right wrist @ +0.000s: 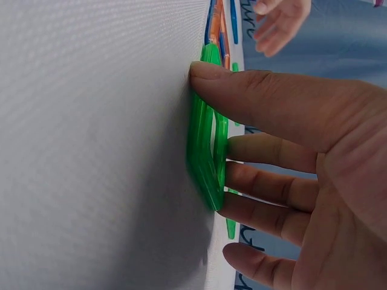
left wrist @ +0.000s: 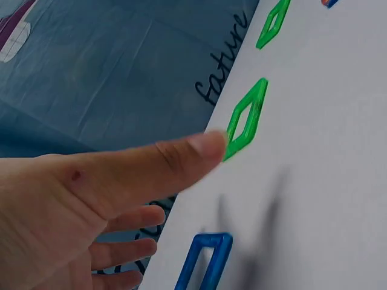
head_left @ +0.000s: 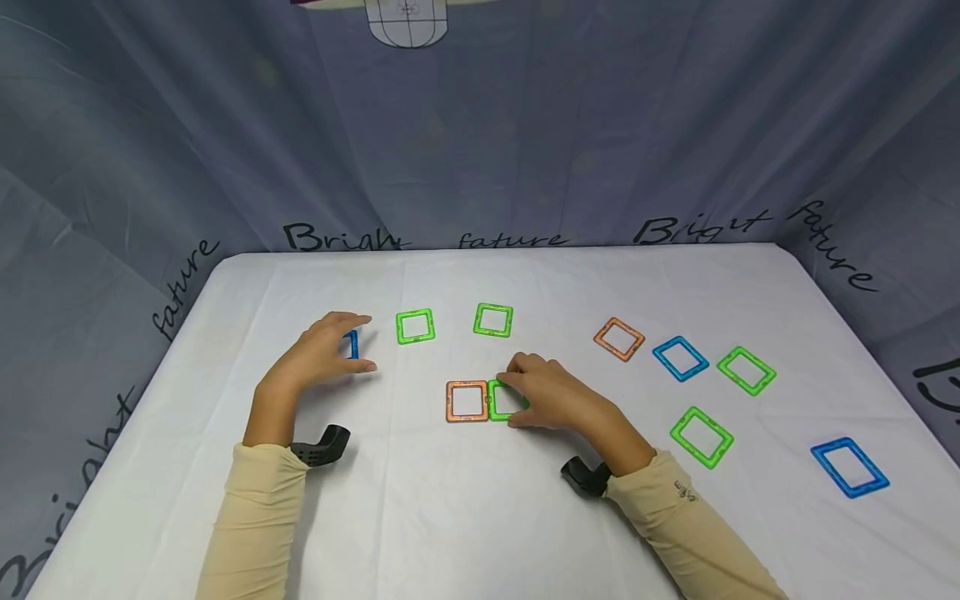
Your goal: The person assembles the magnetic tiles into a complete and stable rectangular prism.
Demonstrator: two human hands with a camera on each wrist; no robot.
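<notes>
My right hand [head_left: 551, 392] pinches a green square magnetic tile [head_left: 492, 402] with the thumb on its near edge and the fingers at its far edge. In the right wrist view the hollow green tile [right wrist: 202, 139] sits low over the white cloth. Its left side meets an orange square tile [head_left: 450, 402] in the head view. My left hand [head_left: 318, 354] is spread over a blue square tile [head_left: 355, 344], thumb and fingers apart. The left wrist view shows that blue tile [left wrist: 221, 260] below the thumb, with space between them; part of it is cut off.
Two green tiles [head_left: 416, 338] [head_left: 493, 332] lie behind the hands. On the right are an orange tile [head_left: 607, 344], blue tiles [head_left: 667, 363] [head_left: 832, 465] and green tiles [head_left: 731, 377] [head_left: 685, 440]. A white cloth [head_left: 450, 517] covers the table, with grey curtains around it.
</notes>
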